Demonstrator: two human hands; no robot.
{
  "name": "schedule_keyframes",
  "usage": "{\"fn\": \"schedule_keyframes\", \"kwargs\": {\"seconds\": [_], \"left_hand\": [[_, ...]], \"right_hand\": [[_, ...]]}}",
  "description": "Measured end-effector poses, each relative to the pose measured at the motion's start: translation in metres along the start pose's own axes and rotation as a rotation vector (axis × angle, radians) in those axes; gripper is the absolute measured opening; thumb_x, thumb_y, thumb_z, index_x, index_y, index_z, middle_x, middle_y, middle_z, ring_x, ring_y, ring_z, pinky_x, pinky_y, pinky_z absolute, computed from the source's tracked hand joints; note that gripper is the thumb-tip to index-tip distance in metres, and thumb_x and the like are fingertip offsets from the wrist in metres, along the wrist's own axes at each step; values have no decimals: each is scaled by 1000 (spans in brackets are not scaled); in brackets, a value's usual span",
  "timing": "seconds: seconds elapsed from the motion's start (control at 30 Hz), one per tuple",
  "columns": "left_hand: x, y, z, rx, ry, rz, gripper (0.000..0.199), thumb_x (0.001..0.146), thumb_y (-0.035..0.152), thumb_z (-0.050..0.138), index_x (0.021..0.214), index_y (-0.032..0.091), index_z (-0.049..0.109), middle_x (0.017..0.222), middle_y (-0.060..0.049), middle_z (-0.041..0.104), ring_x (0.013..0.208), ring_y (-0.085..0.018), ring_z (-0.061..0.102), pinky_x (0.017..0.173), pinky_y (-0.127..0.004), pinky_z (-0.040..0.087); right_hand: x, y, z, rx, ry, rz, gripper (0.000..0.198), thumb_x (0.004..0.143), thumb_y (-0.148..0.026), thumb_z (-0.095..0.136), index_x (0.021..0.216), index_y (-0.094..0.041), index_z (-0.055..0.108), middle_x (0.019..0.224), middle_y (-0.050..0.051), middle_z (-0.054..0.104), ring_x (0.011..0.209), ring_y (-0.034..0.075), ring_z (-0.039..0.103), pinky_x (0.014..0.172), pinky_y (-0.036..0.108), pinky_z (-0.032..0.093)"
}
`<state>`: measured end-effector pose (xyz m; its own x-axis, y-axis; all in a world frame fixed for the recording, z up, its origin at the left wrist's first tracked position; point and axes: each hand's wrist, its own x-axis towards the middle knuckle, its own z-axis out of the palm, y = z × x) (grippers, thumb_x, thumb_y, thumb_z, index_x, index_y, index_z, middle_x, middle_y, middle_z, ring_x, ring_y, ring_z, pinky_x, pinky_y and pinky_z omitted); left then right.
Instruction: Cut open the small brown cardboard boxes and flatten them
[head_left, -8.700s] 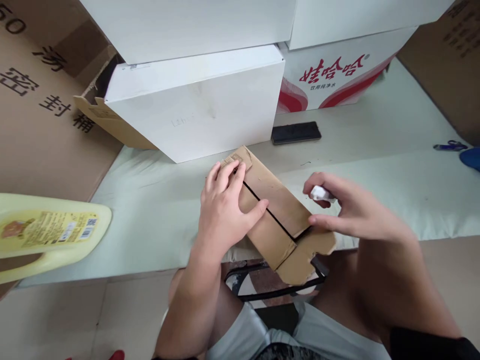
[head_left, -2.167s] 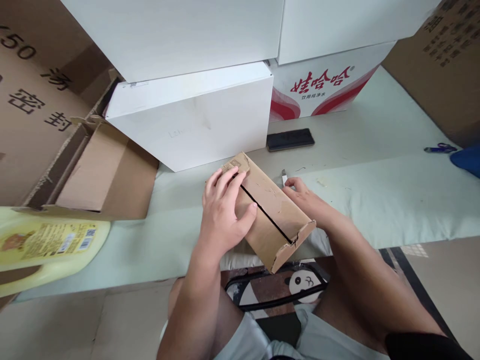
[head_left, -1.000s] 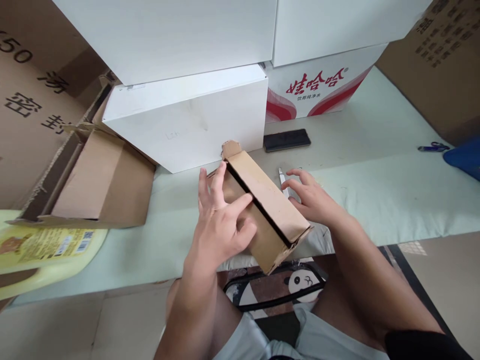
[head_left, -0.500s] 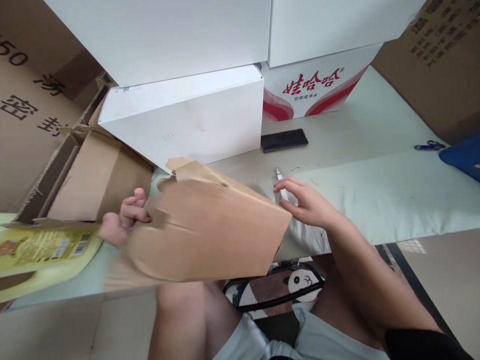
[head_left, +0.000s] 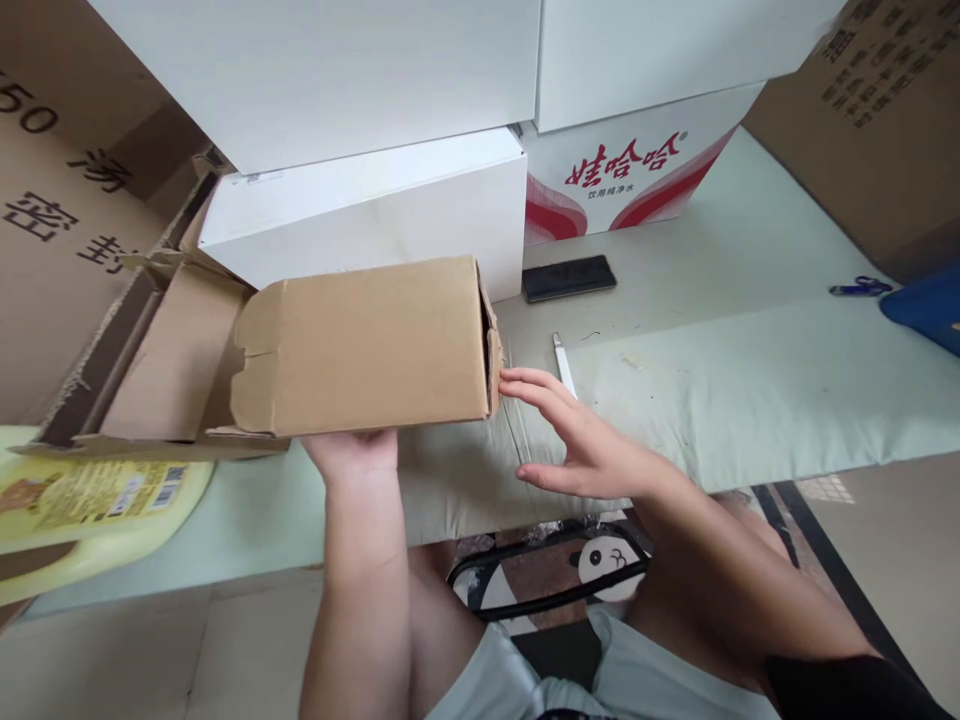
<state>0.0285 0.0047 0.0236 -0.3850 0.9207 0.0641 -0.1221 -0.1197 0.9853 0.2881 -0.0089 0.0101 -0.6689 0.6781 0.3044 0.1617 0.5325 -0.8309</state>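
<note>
A small brown cardboard box (head_left: pixel 375 345) is held up on its side over the cloth, with open flaps at its left end. My left hand (head_left: pixel 356 452) supports it from below; most of its fingers are hidden beneath the box. The flap (head_left: pixel 494 370) at the box's right end stands slightly away from the edge. Against that end rest the outstretched fingertips of my right hand (head_left: pixel 566 435), the thumb spread apart below. Just beyond the right hand, a slim white tool (head_left: pixel 562 364) lies on the cloth.
Behind the box stand a white box (head_left: pixel 450 220) and a red-and-white water carton (head_left: pixel 622 180), with a black phone (head_left: pixel 570 279) before them. An open carton (head_left: pixel 169 350) and yellow jug (head_left: pixel 150 530) are at left. Blue-handled scissors (head_left: pixel 860 288) lie far right on the pale green cloth (head_left: pixel 765 380).
The cardboard box has turned and risen away from me, now lying level. My left hand has gone from its left end to underneath. My right hand has come left onto its right end.
</note>
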Motion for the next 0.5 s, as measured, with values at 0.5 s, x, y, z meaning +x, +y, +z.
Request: {"fn": "schedule_keyframes", "kwargs": {"seconds": [0.5], "left_hand": [[-26, -8, 48, -356, 91, -770, 50, 90, 54, 42, 118, 23, 70, 143, -17, 63, 124, -39, 65, 80, -55, 62]], "right_hand": [[-4, -19, -17, -388, 337, -71, 47, 92, -35, 57, 139, -34, 57, 152, 8, 58, 152, 34, 44, 122, 62, 39]]}}
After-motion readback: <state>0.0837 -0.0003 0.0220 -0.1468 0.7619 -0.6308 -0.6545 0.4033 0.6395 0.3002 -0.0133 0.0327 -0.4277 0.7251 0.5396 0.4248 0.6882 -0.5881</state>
